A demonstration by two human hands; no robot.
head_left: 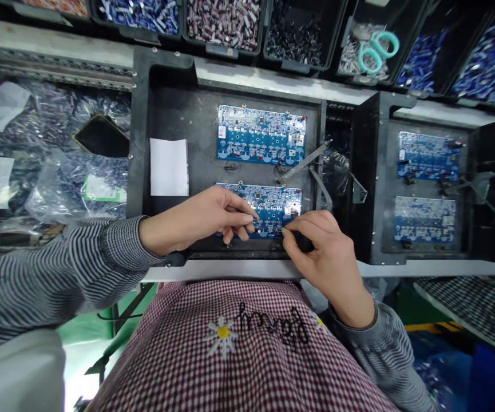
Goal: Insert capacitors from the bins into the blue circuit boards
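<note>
The lower blue circuit board (270, 201) lies in a black tray (170, 114), partly covered by my hands. Over its left half is my left hand (206, 217), thumb and index finger closed together and the other fingers curled; anything between them is too small to make out. At the board's lower right corner, my right hand (327, 246) pinches thumb and forefinger together, and what they hold is hidden. Just above lies a second blue circuit board (260, 134) with small red parts near its edges.
Bins of blue capacitors (139, 14), brown parts (225, 23) and black parts (294, 40) line the back. Turquoise-handled scissors (369, 57) rest in another bin. Metal strips (305, 162) cross the tray's right side. White paper (169, 167), a phone (101, 136) and plastic bags (58, 183) lie left.
</note>
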